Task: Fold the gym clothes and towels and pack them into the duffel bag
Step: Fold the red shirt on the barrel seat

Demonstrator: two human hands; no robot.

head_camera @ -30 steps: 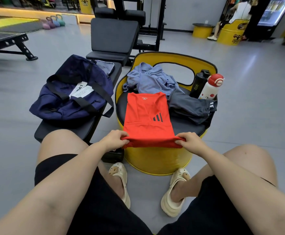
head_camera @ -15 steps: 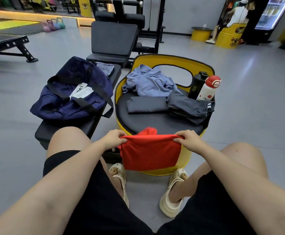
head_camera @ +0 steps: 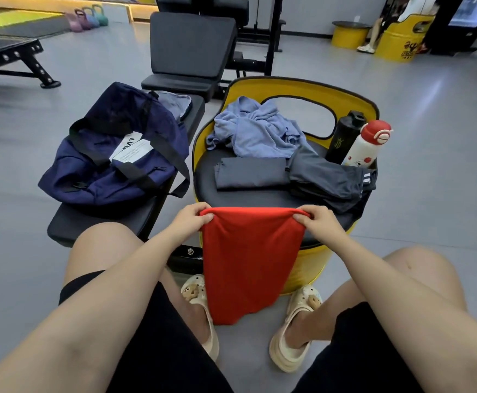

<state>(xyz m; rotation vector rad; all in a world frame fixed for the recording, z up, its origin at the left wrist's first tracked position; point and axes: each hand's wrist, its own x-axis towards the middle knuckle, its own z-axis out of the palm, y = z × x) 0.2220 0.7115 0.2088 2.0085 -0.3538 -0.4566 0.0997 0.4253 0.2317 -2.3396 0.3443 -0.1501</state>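
At the centre of the frame the left hand [head_camera: 189, 222] and the right hand [head_camera: 318, 224] each pinch one end of the top edge of a bright red, smooth-knit sports shirt [head_camera: 248, 265], fingers curled over the fabric, so that the garment hangs down flat in front of the yellow drum-shaped seat with a black padded top [head_camera: 313, 262], its lower edge hanging between the person's knees, in front of the cream clogs. Holding it by two corners lets its own weight pull the cloth straight, likely in readiness for another fold. On the seat's pad, just above the hands, lie a dark grey folded garment [head_camera: 250, 173], a rumpled dark grey pair of shorts with white stripes [head_camera: 330, 180] touching it on the right, and a crumpled light blue towel [head_camera: 255, 131] behind them; none of these is packed yet. A black bottle [head_camera: 345, 136] and a white bottle with a red cap [head_camera: 369, 144] stand at the pad's right edge. The navy fabric duffel bag with black straps [head_camera: 112, 148] sits at centre left on a black padded bench [head_camera: 101, 222], close beside the seat, within easy reach for packing.
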